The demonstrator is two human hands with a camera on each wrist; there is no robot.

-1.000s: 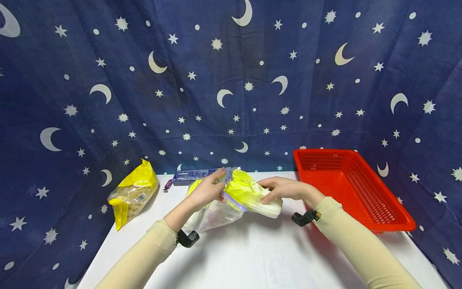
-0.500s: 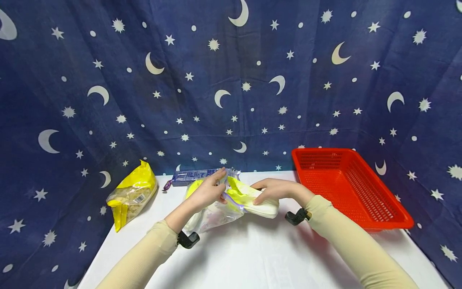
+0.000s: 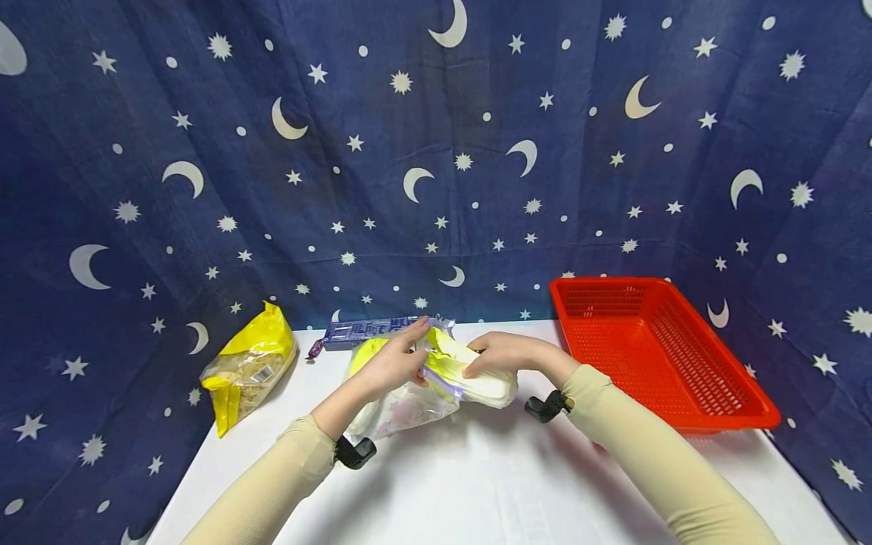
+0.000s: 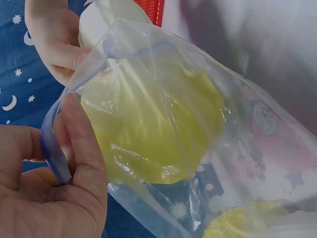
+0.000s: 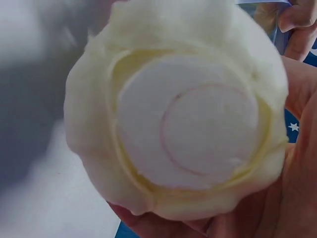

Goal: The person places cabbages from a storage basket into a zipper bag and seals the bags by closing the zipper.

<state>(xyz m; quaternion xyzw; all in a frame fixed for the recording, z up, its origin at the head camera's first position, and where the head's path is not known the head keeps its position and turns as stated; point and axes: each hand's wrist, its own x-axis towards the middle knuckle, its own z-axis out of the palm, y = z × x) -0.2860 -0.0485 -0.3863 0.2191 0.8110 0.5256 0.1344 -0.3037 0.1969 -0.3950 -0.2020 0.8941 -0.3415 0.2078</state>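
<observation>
A napa cabbage (image 3: 493, 387) lies on its side, its yellow leafy end inside the mouth of a clear zip bag (image 3: 417, 410). My right hand (image 3: 511, 354) grips the white stem end from above, and the round cut base (image 5: 193, 124) faces the right wrist camera. At the mouth, my left hand (image 3: 395, 365) pinches the bag's purple zip edge (image 4: 48, 141) between thumb and fingers. Through the plastic, in the left wrist view, the leaves (image 4: 158, 124) show clearly. Another yellow and white leafy piece (image 4: 242, 220) is visible deeper in the bag.
A red plastic basket (image 3: 664, 371) stands at the right. On the left sits a yellow and clear food bag (image 3: 255, 363). Behind my left hand lie a blue box (image 3: 354, 333) and a small purple wrapped candy (image 3: 315, 349). A starry blue curtain (image 3: 381, 151) backs the white table (image 3: 436, 484).
My right hand has moved left, pushing the cabbage further into the bag's mouth. My left hand has stayed at the zip edge. The view has shifted slightly.
</observation>
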